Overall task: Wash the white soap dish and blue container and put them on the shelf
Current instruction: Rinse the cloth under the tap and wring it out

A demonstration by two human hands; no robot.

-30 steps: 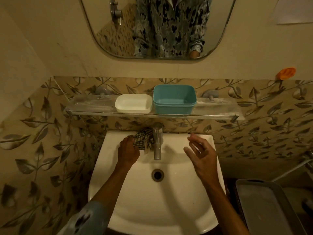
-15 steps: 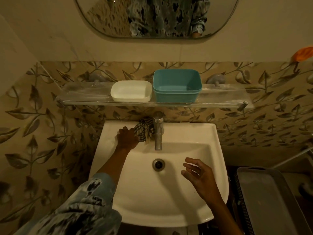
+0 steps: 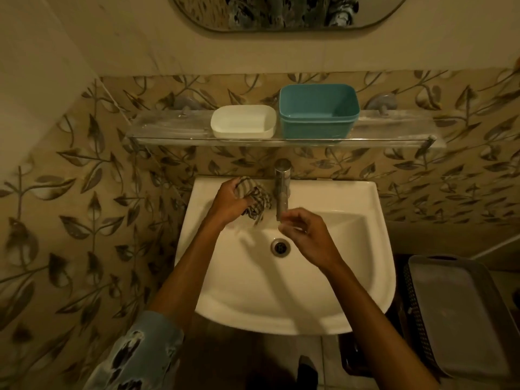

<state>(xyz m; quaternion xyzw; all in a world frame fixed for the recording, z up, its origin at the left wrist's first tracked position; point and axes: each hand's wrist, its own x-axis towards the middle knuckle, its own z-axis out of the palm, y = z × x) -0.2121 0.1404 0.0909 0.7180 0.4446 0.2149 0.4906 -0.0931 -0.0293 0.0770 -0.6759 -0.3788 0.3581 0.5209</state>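
Observation:
The white soap dish [image 3: 243, 121] and the blue container [image 3: 318, 110] stand side by side on the glass shelf [image 3: 168, 128] above the sink, the dish to the left. My left hand [image 3: 229, 199] grips a striped cloth [image 3: 254, 199] on the back rim of the white sink [image 3: 323, 299], left of the metal tap [image 3: 282, 187]. My right hand [image 3: 308, 233] hovers over the basin just below the tap's spout, fingers loosely curled and holding nothing.
A mirror [image 3: 281, 9] hangs above the shelf. The drain [image 3: 280, 247] sits mid-basin. A grey lidded basket [image 3: 461, 316] stands to the right of the sink. Leaf-patterned tiles cover the wall behind and the left side wall.
My right hand has risen from the basin's lower right to just under the tap spout. My left hand has lifted and bunched the cloth toward the basin. The view tilted downward.

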